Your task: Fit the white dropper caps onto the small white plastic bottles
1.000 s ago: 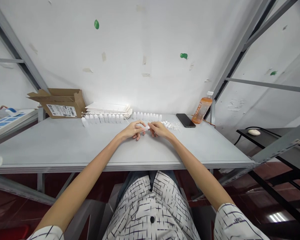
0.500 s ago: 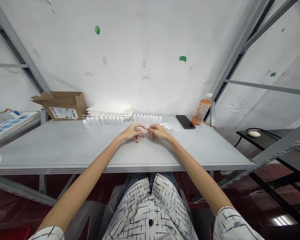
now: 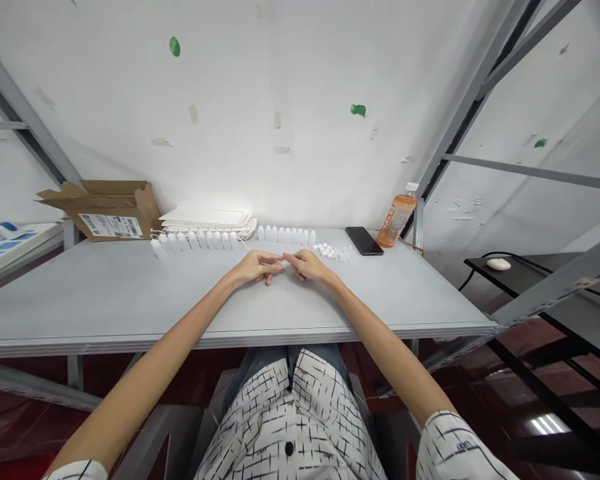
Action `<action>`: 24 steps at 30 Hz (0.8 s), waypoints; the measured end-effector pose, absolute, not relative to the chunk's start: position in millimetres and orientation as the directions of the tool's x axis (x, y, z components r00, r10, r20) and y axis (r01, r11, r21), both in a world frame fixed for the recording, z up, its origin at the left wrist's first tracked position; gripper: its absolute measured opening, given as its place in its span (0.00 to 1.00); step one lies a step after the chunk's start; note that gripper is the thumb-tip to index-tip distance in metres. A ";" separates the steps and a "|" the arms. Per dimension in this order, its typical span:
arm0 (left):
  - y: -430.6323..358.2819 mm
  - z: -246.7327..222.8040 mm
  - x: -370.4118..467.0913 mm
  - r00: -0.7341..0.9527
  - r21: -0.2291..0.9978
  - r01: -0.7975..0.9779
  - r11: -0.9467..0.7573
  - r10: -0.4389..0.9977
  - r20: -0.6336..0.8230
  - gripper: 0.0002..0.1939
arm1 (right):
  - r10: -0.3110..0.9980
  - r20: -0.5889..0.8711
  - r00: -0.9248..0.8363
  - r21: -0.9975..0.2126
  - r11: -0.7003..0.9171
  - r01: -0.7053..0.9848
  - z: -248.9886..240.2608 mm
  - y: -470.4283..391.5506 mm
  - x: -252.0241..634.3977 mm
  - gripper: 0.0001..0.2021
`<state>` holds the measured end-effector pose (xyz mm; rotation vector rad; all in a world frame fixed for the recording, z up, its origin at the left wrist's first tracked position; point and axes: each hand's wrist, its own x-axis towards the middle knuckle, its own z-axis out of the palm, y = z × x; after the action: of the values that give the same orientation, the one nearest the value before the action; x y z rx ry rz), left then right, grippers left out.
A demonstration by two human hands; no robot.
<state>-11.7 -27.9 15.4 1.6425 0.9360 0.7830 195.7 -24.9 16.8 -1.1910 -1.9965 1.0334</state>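
Observation:
My left hand and my right hand rest on the grey table, fingertips meeting in the middle. Between them they pinch a small white bottle, mostly hidden by the fingers. Just behind the hands stand two rows of small white bottles, one on the left and one in the centre. A little heap of small white caps lies to the right of my right hand.
A stack of white sheets and an open cardboard box sit at the back left. A black phone and an orange drink bottle are at the back right. Grey rack struts frame both sides.
The hands have stayed together at the same spot. The white bottle showed plainly between the fingers a second ago and is now mostly covered by them. The view has shifted slightly.

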 end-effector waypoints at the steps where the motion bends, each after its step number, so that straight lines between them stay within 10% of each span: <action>1: -28.3 15.9 -11.6 0.479 0.970 0.195 -0.146 0.877 0.036 0.36 | 0.903 0.088 -0.421 -0.855 0.285 0.434 17.3 -24.6 196.2 0.31; 12: -32.0 22.1 -12.7 0.480 0.977 0.202 -0.075 0.877 -0.032 0.31 | 0.903 0.086 -0.420 -0.919 0.235 0.315 27.1 -32.4 204.2 0.10; 24: -30.5 20.9 -15.9 0.532 0.968 0.226 -0.111 0.846 -0.027 0.34 | 0.892 0.145 -0.428 -0.861 0.327 0.390 13.6 -33.3 199.0 0.09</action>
<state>-15.9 -30.5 20.9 1.6344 0.9259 0.6815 199.0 -33.3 13.6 -1.1249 -1.9677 1.0282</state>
